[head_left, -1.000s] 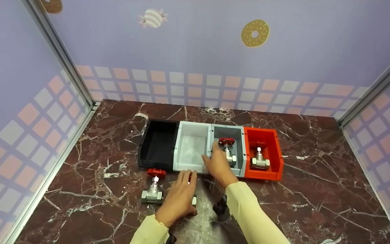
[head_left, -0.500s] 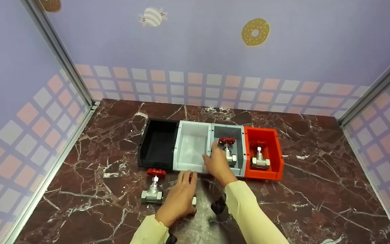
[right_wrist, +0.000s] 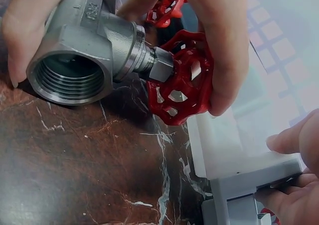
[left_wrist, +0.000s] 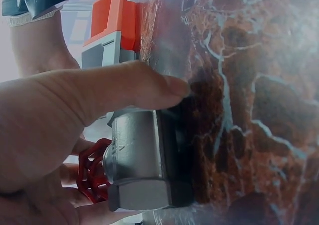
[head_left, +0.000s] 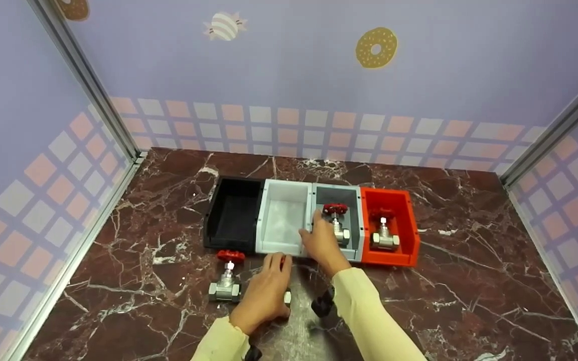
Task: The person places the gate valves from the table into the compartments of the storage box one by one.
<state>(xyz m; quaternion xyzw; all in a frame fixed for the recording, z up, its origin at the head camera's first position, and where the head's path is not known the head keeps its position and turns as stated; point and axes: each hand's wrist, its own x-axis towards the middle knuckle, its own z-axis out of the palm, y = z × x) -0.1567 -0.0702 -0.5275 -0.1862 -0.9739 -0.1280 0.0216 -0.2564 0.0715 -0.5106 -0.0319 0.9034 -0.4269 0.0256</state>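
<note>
At the left of the head view, a steel valve with a red handwheel (head_left: 225, 288) sits on the dark red marbled desk (head_left: 168, 296), its wheel toward the top of the frame and just in front of the black bin (head_left: 234, 215).

Next, at the lower centre, the person's left hand (head_left: 264, 293) is clamped on a second valve (left_wrist: 139, 150). The left wrist view shows the thumb across the steel body and the other fingers behind the red wheel; the right wrist view, in its upper left, shows the threaded open end. This valve is at the desk, in front of the white bin (head_left: 285, 215), which stands against the black one.

Right of centre, the right hand (head_left: 323, 245) reaches over the wall between the white bin and the gray bin (head_left: 350, 196), thumb on the white side and other fingers on the gray side. Whether they pinch the wall cannot be told. Just beside those fingers, a third valve (head_left: 338, 228) sits inside the gray bin, partly hidden by the hand.

Farthest right in the row, the orange-red bin (head_left: 408, 235) holds a fourth valve (head_left: 384, 239).
</note>
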